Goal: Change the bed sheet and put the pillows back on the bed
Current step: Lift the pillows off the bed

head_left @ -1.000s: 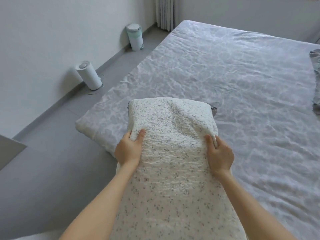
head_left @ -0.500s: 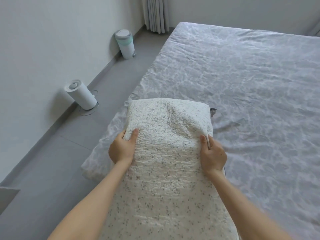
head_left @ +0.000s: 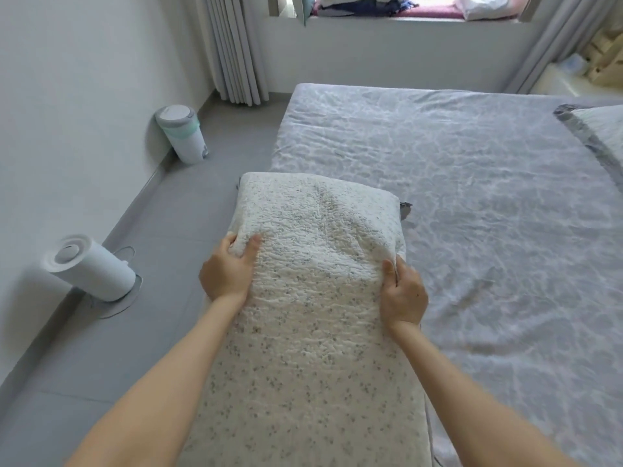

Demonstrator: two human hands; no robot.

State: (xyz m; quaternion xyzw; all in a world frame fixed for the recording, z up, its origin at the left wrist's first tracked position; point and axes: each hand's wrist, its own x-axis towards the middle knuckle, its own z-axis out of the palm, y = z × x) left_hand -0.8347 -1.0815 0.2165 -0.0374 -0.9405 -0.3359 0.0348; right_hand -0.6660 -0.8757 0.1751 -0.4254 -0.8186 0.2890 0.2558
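Observation:
A long white quilted pillow (head_left: 313, 298) with small grey flecks stretches from the bottom of the view toward the bed's left edge. My left hand (head_left: 227, 269) grips its left side, thumb on top. My right hand (head_left: 403, 289) grips its right side, fingers curled round the edge. The bed (head_left: 472, 203) is covered by a grey patterned sheet, lightly wrinkled. A second pillow (head_left: 603, 129) with a grey border lies at the bed's far right. The far end of the white pillow hangs over the bed's left edge and the floor.
A white cylindrical appliance (head_left: 89, 267) and a small white bin (head_left: 182, 133) stand on the grey floor along the left wall. Grey curtains (head_left: 232, 48) hang at the back. A window sill (head_left: 404, 11) holds folded clothes.
The view has lifted and swung right, so the window, curtains and second pillow now show. Both hands keep their grip on the white pillow.

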